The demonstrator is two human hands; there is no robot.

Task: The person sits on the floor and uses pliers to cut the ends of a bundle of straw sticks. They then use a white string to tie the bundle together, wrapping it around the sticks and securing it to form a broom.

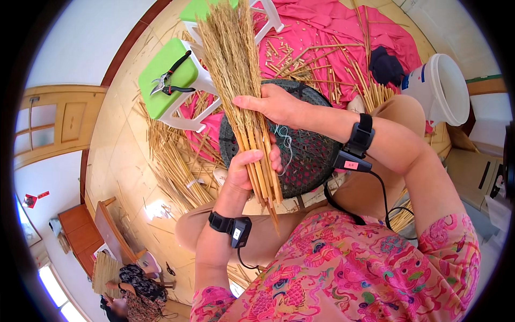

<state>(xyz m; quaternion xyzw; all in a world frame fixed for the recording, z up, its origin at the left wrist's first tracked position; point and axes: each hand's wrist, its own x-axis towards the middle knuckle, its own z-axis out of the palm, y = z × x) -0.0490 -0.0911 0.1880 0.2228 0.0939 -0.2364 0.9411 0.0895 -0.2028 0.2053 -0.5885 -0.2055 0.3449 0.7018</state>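
A bundle of dry broomcorn-like stalks (263,173), with feathery heads (231,52) at the far end, slants across the middle of the view. My left hand (243,167) wraps around the bare stems near their cut ends. Higher up, my right hand (277,104) grips the bundle from the right, its thumb across the base of the heads. Some right-hand fingers are hidden behind the stalks. Beneath both hands is a round, dark mesh-topped stand (310,161), and pale string (286,141) lies on it. One stem tip hangs lower than the others, toward my lap.
Pruning shears (167,80) lie on a green-topped stool (151,98) at left. Loose stalks (173,173) cover the floor below it. Cut pieces (285,60) litter a pink cloth (322,20). A white bucket (450,90) is at right. Another person (141,290) sits at lower left.
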